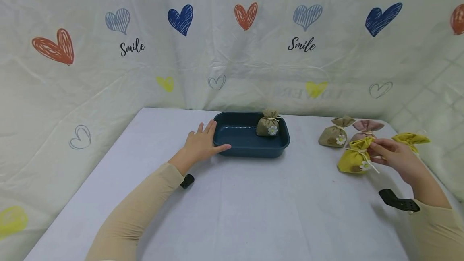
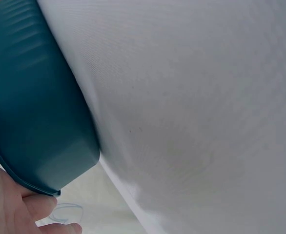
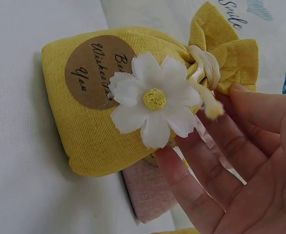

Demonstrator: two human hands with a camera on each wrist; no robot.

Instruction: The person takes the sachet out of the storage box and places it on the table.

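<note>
My left hand (image 1: 202,143) rests at the left end of a dark teal tray (image 1: 250,152), its fingers spread and the thumb over the front rim. In the left wrist view, fingertips touch the rim of the tray (image 2: 40,107). At the right, my right hand (image 1: 398,159) pinches the gathered neck of a yellow drawstring pouch (image 1: 351,161). The right wrist view shows this yellow pouch (image 3: 99,134) with a white cloth flower and a round brown label, its base close to the table. Whether it touches the cloth I cannot tell. A brown pouch (image 1: 265,126) stands inside the tray's right end.
Behind the held pouch stand a beige pouch (image 1: 330,135) and a pink pouch (image 1: 366,126). Another yellow pouch (image 1: 409,139) is partly hidden behind my right hand. A white cloth covers the table (image 1: 253,208). A sheet printed with hearts (image 1: 246,59) hangs along the back.
</note>
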